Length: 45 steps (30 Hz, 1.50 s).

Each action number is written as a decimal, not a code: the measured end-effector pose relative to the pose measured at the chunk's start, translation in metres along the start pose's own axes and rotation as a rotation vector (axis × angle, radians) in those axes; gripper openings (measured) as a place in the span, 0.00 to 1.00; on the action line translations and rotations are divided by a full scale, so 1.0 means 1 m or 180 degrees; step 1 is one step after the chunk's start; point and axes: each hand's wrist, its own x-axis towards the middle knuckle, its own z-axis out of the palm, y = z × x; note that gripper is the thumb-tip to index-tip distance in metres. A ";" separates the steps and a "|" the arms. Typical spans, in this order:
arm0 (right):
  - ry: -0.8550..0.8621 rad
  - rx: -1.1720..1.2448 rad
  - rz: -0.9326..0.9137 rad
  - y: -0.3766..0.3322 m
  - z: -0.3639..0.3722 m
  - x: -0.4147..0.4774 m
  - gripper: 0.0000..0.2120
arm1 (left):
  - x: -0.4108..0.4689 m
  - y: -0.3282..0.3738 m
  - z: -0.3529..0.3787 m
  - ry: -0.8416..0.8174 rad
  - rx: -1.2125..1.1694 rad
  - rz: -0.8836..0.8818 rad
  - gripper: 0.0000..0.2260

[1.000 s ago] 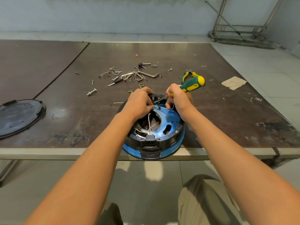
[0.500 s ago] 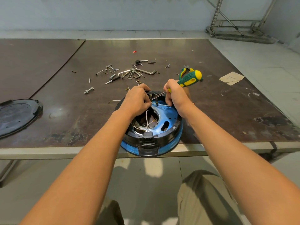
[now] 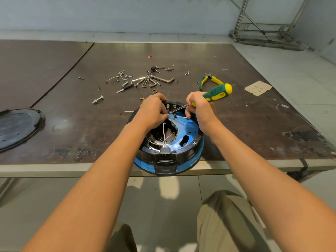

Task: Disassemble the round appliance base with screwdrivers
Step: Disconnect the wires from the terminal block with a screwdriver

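Over base (image 3: 189, 130), screwdriver (image 3: 217, 92) slants left (tip down).

Single head-worn wide-angle view, looked forward and down, sat close over the round appliance base (image 3: 189, 129) at the table (image 3: 54, 168) near edge, reached the far wall (image 3: 163, 13).

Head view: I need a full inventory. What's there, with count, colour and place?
round appliance base: one, black and blue, overhanging the near table edge
screwdriver: one, green and yellow handle, in right hand
wire: one, white, inside the base, far side
pliers: one, green and yellow, behind the screwdriver
hex keys: several, silver, table centre
screws and bolts: many, silver, scattered around the keys
round cover: one, black, far left
paper scrap: one, beige, table's right
table: one, brown
metal frame: one, grey, floor far right
left hand: one, seems to pinch the wire
right hand: one, grips the screwdriver
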 end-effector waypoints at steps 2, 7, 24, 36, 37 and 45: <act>-0.0077 -0.0096 -0.0147 0.000 -0.003 0.000 0.11 | 0.000 0.001 0.000 0.0017 -0.0024 -0.0015 0.04; -0.0264 -0.0556 -0.0367 0.002 -0.003 0.001 0.10 | -0.001 0.002 -0.002 0.0021 -0.0089 -0.0073 0.04; -0.0225 -0.0678 -0.0020 -0.002 0.004 0.004 0.12 | 0.000 0.003 -0.002 0.0019 -0.0026 -0.0062 0.04; 0.0069 -0.0036 0.0436 -0.009 0.009 0.019 0.09 | 0.002 0.000 -0.001 0.0019 -0.0046 -0.0006 0.03; 0.0099 0.0018 0.0453 -0.009 0.009 0.020 0.09 | 0.002 0.000 -0.001 0.0013 -0.0048 -0.0003 0.03; 0.0210 0.0286 0.0576 -0.008 0.010 0.024 0.09 | 0.003 -0.001 0.000 0.0000 -0.0057 0.0023 0.03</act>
